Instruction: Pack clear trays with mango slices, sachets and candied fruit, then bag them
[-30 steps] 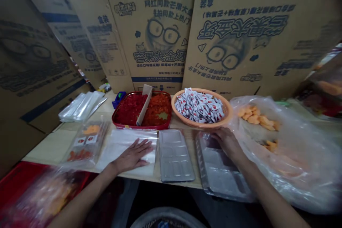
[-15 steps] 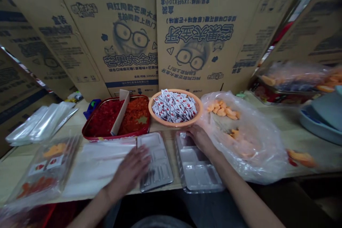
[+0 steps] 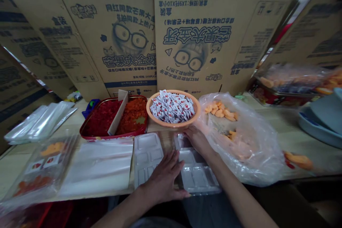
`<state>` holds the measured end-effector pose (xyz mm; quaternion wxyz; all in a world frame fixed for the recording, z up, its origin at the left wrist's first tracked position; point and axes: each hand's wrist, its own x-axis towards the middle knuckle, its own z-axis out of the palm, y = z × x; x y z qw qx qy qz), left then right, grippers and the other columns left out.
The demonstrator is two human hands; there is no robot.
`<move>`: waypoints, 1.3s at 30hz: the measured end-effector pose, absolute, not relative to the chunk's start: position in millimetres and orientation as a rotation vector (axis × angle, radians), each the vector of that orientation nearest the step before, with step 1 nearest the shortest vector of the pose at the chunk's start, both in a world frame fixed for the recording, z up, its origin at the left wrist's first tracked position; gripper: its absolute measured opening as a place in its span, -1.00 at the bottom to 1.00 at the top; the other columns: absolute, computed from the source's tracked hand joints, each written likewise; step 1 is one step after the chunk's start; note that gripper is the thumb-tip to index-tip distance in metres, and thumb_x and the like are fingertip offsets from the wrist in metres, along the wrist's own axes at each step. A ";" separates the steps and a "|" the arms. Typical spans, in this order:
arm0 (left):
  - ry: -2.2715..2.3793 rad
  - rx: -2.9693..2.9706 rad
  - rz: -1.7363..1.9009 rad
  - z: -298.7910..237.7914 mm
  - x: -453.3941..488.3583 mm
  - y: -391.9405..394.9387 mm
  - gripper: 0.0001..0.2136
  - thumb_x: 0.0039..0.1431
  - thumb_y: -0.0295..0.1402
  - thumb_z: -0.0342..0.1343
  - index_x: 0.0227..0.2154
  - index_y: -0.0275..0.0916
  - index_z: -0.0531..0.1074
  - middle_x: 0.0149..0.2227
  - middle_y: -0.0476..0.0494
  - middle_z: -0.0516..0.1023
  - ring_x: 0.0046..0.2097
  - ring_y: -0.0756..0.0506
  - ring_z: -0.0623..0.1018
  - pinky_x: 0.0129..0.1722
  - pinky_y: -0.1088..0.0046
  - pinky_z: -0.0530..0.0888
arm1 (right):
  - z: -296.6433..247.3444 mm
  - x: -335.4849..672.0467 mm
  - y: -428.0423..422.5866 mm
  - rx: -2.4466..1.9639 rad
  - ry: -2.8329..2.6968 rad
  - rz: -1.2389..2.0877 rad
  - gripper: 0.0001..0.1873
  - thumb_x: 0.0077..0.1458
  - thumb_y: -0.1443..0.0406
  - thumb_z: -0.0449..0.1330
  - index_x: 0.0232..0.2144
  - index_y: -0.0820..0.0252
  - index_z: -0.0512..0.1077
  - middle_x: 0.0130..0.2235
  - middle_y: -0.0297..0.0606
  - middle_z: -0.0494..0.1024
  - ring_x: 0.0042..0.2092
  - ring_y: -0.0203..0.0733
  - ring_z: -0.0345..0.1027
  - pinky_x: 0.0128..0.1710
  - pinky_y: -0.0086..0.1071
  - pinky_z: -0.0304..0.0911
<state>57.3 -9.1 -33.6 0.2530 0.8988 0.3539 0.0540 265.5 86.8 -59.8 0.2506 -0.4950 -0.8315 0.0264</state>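
2 transparent compartment trays are laid side by side on the wooden table (image 3: 272, 108). The right tray (image 3: 200, 180) is set at the near edge, in front of the orange basket (image 3: 198, 115). Its far end is reached by the fingertips of the right hand (image 3: 198, 141); whether they are closed on the rim cannot be told. The left hand (image 3: 165, 178) is held between the 2 trays, thumb and fingers spread apart; its fingertips are seen at the right tray's left edge, contact uncertain. The near right part of the left tray (image 3: 146, 149) is hidden by the left hand.

To the left: stacked plastic sheets (image 3: 98, 167) are laid flat, then a filled pack (image 3: 45, 165) with orange pieces, 2 printed packets and red pieces visible through the plastic. Behind the sheets, a red tin (image 3: 107, 137) is split into 2 parts by an upright cardboard strip (image 3: 118, 114).

The basket is heaped with small white packets (image 3: 173, 107). To its right, orange pieces (image 3: 221, 110) are held in a translucent bag (image 3: 256, 149). The table is backed by printed cartons (image 3: 205, 17).
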 end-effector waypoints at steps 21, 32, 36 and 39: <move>0.951 2.434 0.157 -26.4 66.6 -19.9 -0.20 -0.17 -0.13 0.15 0.14 -0.49 0.11 0.22 -0.39 0.03 0.27 -0.28 -0.13 0.22 0.10 -0.15 | -54.6 258.1 80.0 -1.263 -2.251 -0.061 -0.82 0.07 0.42 0.06 -0.34 0.24 0.47 -0.29 -0.14 0.49 -0.19 -0.12 0.32 -0.20 -0.25 0.25; 0.913 2.413 0.279 -40.2 61.8 -23.3 -0.17 -0.16 -0.18 0.19 0.18 -0.39 0.03 0.25 -0.35 -0.03 0.28 -0.28 -0.20 0.21 0.05 -0.18 | -56.1 261.5 76.8 -1.103 -2.143 -0.273 -0.79 0.13 0.41 -0.01 -0.28 0.27 0.42 -0.33 -0.14 0.47 -0.22 -0.12 0.30 -0.24 -0.25 0.24; 0.826 2.139 0.637 -44.1 62.9 -25.3 -0.13 -0.14 -0.12 0.21 0.22 -0.17 -0.09 0.29 -0.26 -0.27 0.28 -0.29 -0.25 0.19 0.02 -0.11 | -47.3 265.9 72.7 -1.070 -2.005 -0.218 -0.77 0.15 0.37 -0.02 -0.19 0.25 0.38 -0.27 -0.13 0.46 -0.19 -0.13 0.28 -0.22 -0.24 0.23; 0.931 1.576 1.008 -39.3 73.8 -20.7 -0.18 -0.06 -0.19 0.18 0.22 -0.11 -0.14 0.27 -0.30 -0.09 0.24 -0.26 0.05 0.14 0.13 0.12 | -30.4 263.0 66.3 -1.100 -1.924 -0.149 -0.79 0.15 0.34 -0.01 -0.21 0.20 0.39 -0.28 -0.17 0.46 -0.20 -0.14 0.28 -0.23 -0.25 0.22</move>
